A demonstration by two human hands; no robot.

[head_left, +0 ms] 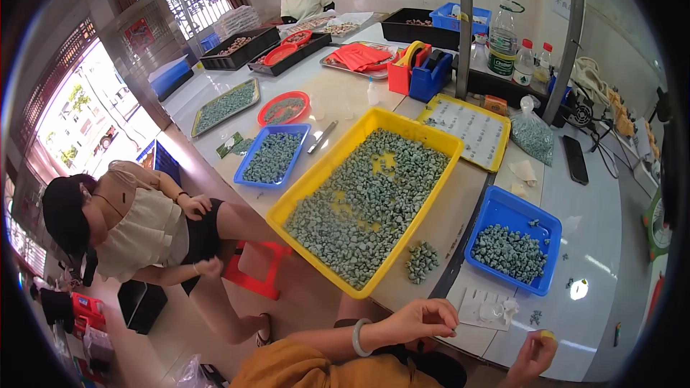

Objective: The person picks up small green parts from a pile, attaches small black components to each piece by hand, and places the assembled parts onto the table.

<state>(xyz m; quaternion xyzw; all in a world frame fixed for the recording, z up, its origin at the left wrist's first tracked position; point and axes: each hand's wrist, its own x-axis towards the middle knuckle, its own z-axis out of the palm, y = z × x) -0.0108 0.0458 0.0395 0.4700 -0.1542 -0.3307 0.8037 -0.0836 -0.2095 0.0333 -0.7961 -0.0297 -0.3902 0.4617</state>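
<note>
The left hand (419, 320) pinches a tiny grey-green piece (454, 331) near the edge of the shiny white table (586, 215). Across a gap, the right hand (532, 356) curls; I cannot tell its grip.

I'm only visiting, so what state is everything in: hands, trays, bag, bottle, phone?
Left hand: pinched on a small greenish piece.
Right hand: fingers curled; whether holding anything, unclear.
Large yellow tray: well filled with greenish pieces, bottom showing in patches.
Blue tray at right: partly filled.
Clear plastic bag: bulging, gathered at the top.
Red-capped bottle: upright, capped.
Phone: lying flat, dark.
</note>
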